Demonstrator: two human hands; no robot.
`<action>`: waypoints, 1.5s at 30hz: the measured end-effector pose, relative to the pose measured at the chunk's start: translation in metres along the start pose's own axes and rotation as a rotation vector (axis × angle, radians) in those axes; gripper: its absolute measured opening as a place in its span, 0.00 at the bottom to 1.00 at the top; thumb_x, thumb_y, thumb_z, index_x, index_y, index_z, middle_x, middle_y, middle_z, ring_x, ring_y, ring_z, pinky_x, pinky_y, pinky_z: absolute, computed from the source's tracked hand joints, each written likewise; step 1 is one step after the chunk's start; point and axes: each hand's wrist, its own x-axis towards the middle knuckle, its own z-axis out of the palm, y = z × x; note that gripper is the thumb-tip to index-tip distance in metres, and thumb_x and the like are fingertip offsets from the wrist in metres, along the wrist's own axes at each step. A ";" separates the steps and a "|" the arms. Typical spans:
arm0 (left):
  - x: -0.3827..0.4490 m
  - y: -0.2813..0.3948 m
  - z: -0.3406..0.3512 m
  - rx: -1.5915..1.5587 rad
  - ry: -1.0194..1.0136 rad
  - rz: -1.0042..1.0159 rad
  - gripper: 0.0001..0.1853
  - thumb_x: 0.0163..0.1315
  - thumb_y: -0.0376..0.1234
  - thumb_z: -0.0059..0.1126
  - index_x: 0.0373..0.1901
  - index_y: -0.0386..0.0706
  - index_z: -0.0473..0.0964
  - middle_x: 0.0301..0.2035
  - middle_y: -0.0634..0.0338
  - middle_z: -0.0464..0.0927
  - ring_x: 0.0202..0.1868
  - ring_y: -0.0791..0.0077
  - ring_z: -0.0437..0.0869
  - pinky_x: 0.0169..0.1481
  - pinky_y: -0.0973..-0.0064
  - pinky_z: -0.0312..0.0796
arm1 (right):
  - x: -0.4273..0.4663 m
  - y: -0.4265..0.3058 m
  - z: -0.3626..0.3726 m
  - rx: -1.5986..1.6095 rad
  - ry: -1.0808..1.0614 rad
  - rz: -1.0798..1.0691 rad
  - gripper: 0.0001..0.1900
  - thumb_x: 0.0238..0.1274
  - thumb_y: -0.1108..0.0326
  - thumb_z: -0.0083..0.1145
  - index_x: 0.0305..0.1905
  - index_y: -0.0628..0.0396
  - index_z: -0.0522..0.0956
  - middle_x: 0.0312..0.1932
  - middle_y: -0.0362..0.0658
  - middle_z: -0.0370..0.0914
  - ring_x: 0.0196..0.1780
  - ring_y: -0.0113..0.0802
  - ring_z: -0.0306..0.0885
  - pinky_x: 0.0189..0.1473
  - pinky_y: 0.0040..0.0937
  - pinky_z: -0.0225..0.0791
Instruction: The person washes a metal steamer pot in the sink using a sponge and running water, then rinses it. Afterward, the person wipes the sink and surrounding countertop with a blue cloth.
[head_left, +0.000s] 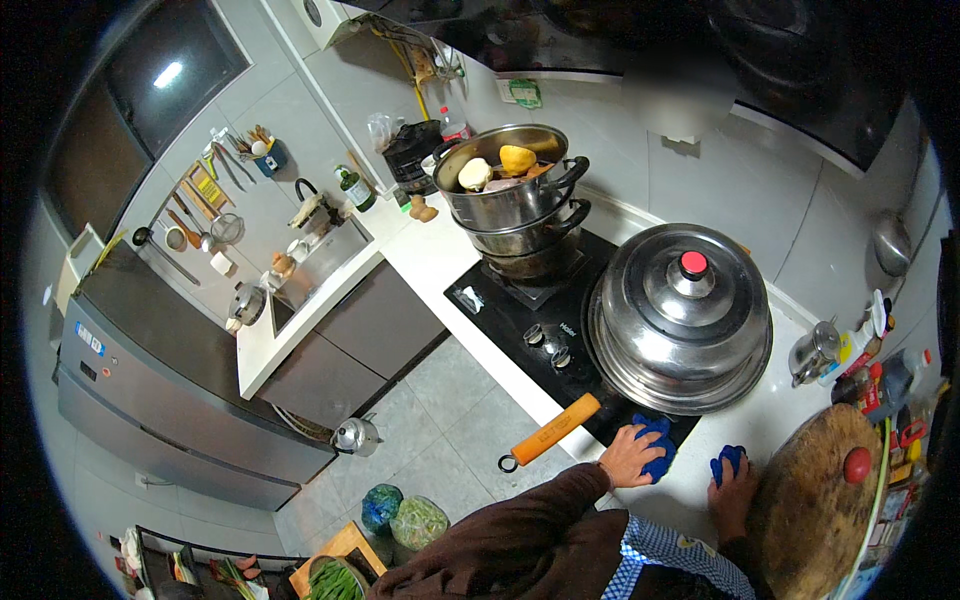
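Observation:
My left hand (632, 455) presses a dark blue cloth (658, 448) against the front corner of the black glass gas hob (499, 310). Its fingers are spread over the cloth. To the right, my right hand (731, 491) grips another blue cloth (727, 459) on the white counter (694, 472). Just beyond my hands, a wok under a large domed steel lid (679, 330) with a red-topped knob stands on the hob. Its orange wooden handle (556, 429) juts out over the counter edge, close to my left hand.
A stacked steel steamer (506, 202) holding food stands on the far burner. A round wooden chopping board (806, 510) bears a red round object (857, 466). Bottles (874, 390) and a steel jug (816, 351) crowd the right side. A kettle (356, 436) stands on the floor.

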 end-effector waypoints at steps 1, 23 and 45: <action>0.000 0.000 0.000 -0.004 0.009 0.008 0.32 0.41 0.45 0.67 0.52 0.54 0.71 0.57 0.52 0.67 0.59 0.45 0.65 0.58 0.47 0.60 | 0.001 0.000 0.000 0.002 -0.001 0.000 0.30 0.45 0.68 0.65 0.58 0.55 0.70 0.66 0.61 0.57 0.66 0.64 0.56 0.66 0.63 0.49; -0.006 -0.006 0.010 -0.021 0.160 0.000 0.26 0.40 0.48 0.65 0.45 0.54 0.79 0.54 0.56 0.72 0.57 0.51 0.66 0.60 0.52 0.58 | 0.006 0.024 0.021 -0.167 -0.050 -0.120 0.31 0.56 0.58 0.59 0.66 0.49 0.64 0.68 0.62 0.55 0.66 0.62 0.55 0.65 0.61 0.51; -0.012 -0.006 -0.002 -0.085 0.112 -0.017 0.29 0.40 0.51 0.72 0.48 0.60 0.78 0.54 0.62 0.71 0.58 0.52 0.67 0.61 0.51 0.58 | 0.031 0.053 0.033 0.039 -0.063 -0.355 0.29 0.55 0.60 0.63 0.61 0.50 0.66 0.60 0.60 0.65 0.57 0.61 0.69 0.56 0.52 0.66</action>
